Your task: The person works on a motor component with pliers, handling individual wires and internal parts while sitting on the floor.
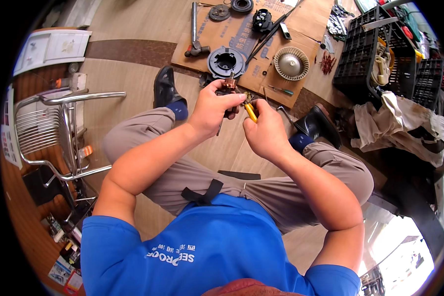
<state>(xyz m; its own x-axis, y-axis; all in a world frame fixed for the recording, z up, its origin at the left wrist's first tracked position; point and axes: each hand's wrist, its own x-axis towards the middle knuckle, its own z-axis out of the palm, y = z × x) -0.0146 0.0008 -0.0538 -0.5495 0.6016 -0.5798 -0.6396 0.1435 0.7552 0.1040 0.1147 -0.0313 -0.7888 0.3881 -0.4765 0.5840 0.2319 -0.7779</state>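
In my left hand is a small motor armature, its copper-coloured end and shaft pointing up and away from me. The fingers wrap round its dark body, so much of that is hidden. My right hand is closed on yellow-handled pliers. Their jaws meet the armature's side between my two hands; what they grip there is too small to make out. Just beyond my hands, a round grey motor housing with a dark open centre lies on flattened cardboard.
On the cardboard are a hammer, a blower wheel, a green-handled screwdriver and a black plastic part. Black crates stand at the right beside a crumpled cloth. A metal-framed chair is at the left.
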